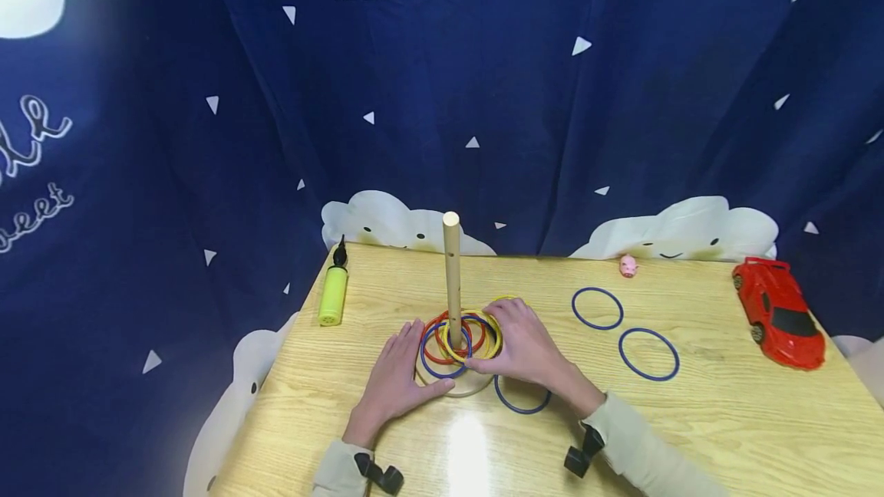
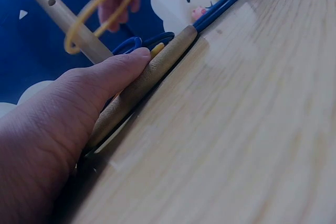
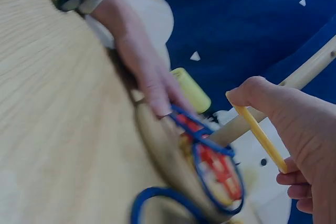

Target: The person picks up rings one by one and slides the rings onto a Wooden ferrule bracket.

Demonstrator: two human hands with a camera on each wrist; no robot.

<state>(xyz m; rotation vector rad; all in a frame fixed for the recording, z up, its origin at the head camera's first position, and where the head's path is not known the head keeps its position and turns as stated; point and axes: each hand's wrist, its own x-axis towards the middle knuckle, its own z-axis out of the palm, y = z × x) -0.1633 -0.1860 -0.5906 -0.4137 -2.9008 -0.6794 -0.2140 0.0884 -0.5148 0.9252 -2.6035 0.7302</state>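
Only wrist views show right hand [image 3: 299,129] pinching yellow ring [image 3: 260,136].

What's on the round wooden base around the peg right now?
Red, blue and yellow rings lie stacked on the base around the peg. The right hand pinches a yellow one and covers the stack's right side, so the count is unclear.

Both forearms, in pale sleeves, reach forward over the worktop. The left hand [image 1: 395,382] lies flat, fingers straight, thumb pressed forward. The right hand [image 1: 526,345] arches palm-down, its fingers [image 3: 294,177] curled in a pinching grip (thumb on top).
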